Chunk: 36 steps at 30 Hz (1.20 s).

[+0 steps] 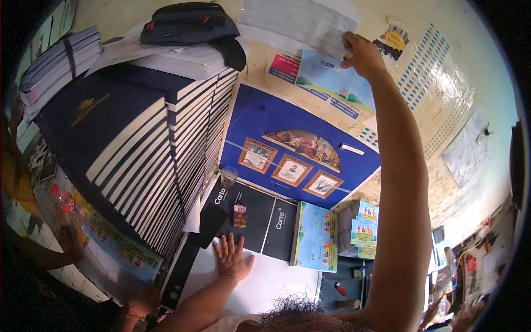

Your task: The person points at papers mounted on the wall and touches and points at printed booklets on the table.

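My right hand [365, 56] is raised to the wall with its fingers closed at the top edge of a blue and green printed sheet [326, 77]. A small pale thing shows at the fingertips, too small to name. Lower down, my left hand [233, 261] lies flat with fingers spread, its palm on a white surface [213, 282] and its fingertips at the edge of a black board [255, 213]. Just beyond those fingers are a small red and dark box [239, 216] and a black flat object [211, 224].
A tall stack of dark-covered books [130, 160] rises on the left, topped by a dark pouch [188, 25]. Printed blue booklets [316, 235] are piled right of centre. A clear cup [229, 176] stands near the books. Another person's hand [69, 243] is at far left.
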Motion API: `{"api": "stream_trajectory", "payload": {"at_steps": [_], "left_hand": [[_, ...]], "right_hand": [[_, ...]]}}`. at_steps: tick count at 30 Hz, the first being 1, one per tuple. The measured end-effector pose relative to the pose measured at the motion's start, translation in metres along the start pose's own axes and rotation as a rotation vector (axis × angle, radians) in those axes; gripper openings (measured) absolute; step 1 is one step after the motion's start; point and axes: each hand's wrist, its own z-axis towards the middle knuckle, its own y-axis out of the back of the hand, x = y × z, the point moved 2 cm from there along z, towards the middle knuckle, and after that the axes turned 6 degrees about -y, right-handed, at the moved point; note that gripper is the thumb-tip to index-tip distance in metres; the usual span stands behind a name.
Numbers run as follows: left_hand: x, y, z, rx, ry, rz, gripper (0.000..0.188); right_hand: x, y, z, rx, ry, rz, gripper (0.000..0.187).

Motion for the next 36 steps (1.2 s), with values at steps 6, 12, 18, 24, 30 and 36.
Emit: {"api": "stream_trajectory", "payload": {"at_steps": [6, 12, 18, 24, 30, 36], "left_hand": [[0.002, -0.008, 0.0, -0.022, -0.017, 0.03, 0.086], [-0.001, -0.005, 0.001, -0.007, -0.018, 0.042, 0.086], [0.0, -0.004, 0.001, 0.01, -0.009, 0.032, 0.086], [0.0, -0.001, 0.001, 0.006, -0.009, -0.028, 0.087], [0.001, -0.003, 0.003, -0.003, -0.013, -0.008, 0.087], [0.001, -0.001, 0.004, -0.011, -0.007, -0.01, 0.087]], "right_hand": [[0.005, 0.005, -0.004, -0.045, -0.013, 0.003, 0.063], [0.006, 0.01, -0.004, 0.062, -0.071, -0.017, 0.068], [0.009, 0.014, -0.006, 0.043, -0.072, -0.028, 0.062], [-0.001, 0.005, -0.004, -0.048, 0.038, 0.025, 0.059], [-0.005, 0.001, -0.001, -0.074, 0.051, 0.012, 0.059], [0.004, 0.007, 0.0, 0.031, -0.046, 0.008, 0.06]]}}
